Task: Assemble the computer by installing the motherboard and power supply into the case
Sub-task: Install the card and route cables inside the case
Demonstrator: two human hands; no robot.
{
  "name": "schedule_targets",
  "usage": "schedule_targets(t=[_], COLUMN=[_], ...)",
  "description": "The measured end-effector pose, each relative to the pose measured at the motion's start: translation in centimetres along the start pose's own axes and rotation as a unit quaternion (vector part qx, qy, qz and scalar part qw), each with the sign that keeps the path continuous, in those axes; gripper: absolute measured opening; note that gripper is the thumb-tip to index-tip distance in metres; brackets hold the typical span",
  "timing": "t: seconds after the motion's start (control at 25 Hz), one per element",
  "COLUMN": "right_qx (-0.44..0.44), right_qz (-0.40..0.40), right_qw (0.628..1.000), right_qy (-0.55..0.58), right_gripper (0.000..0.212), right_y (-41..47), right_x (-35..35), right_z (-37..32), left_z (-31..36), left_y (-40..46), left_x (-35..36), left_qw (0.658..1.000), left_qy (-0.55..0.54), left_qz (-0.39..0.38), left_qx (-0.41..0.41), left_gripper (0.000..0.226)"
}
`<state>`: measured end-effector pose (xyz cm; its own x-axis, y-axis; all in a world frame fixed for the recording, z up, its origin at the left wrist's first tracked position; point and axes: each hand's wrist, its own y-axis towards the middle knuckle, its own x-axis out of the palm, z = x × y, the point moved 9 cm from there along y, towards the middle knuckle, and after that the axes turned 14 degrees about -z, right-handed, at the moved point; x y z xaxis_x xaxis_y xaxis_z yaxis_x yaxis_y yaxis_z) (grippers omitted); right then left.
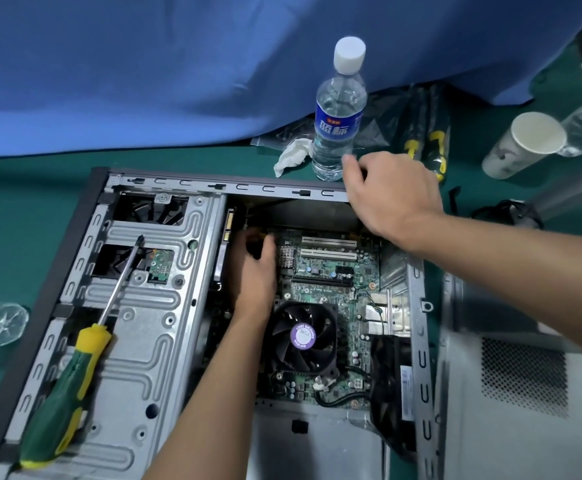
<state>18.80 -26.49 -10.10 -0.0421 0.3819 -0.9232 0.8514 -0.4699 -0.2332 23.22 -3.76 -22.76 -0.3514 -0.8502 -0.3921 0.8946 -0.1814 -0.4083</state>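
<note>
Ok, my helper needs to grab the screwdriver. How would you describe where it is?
Find the open computer case on the green table. On its grey metal drive cage, left of the motherboard, lies the screwdriver, the only tool there, with a green-and-yellow handle.

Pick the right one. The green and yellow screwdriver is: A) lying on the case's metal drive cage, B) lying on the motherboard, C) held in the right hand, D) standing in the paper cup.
A: the screwdriver lies loose on the drive cage at the left of the case, with neither hand touching it.
</note>
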Motion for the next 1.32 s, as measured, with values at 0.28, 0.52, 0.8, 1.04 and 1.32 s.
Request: schedule_targets(t=[0.28, 0.52, 0.8, 1.04, 1.32], right_qx=[0.003, 0.002, 0.006, 0.009, 0.008], right_qz=[-0.006, -0.006, -0.012, -0.013, -0.01], right_qw=[1.0, 1.0, 1.0, 1.0, 1.0], right_qy=[-0.002, 0.001, 0.004, 0.009, 0.008], right_gripper=[0.054, 0.053, 0.052, 0.05, 0.051], right_y=[0.0, 0.1, 0.0, 0.1, 0.1], right_x=[0.0, 0.0, -0.1, 0.0, 0.0], right_z=[0.2, 0.1, 0.2, 0.0, 0.1], left_z=[0.3, 0.5, -0.5, -1.0, 0.0], left_y=[0.9, 1.1, 1.3, 1.5, 1.9], left_x=[-0.1, 0.1, 0.7, 0.6, 0.3], left_qw=[0.998, 0.997, 0.997, 0.992, 0.998], left_qy=[-0.024, 0.008, -0.039, -0.121, 0.006], left_qz=[0.044, 0.062, 0.058, 0.019, 0.047], left_qx=[0.043, 0.049, 0.022, 0.018, 0.034], left_gripper=[0.034, 0.034, 0.029, 0.043, 0.034])
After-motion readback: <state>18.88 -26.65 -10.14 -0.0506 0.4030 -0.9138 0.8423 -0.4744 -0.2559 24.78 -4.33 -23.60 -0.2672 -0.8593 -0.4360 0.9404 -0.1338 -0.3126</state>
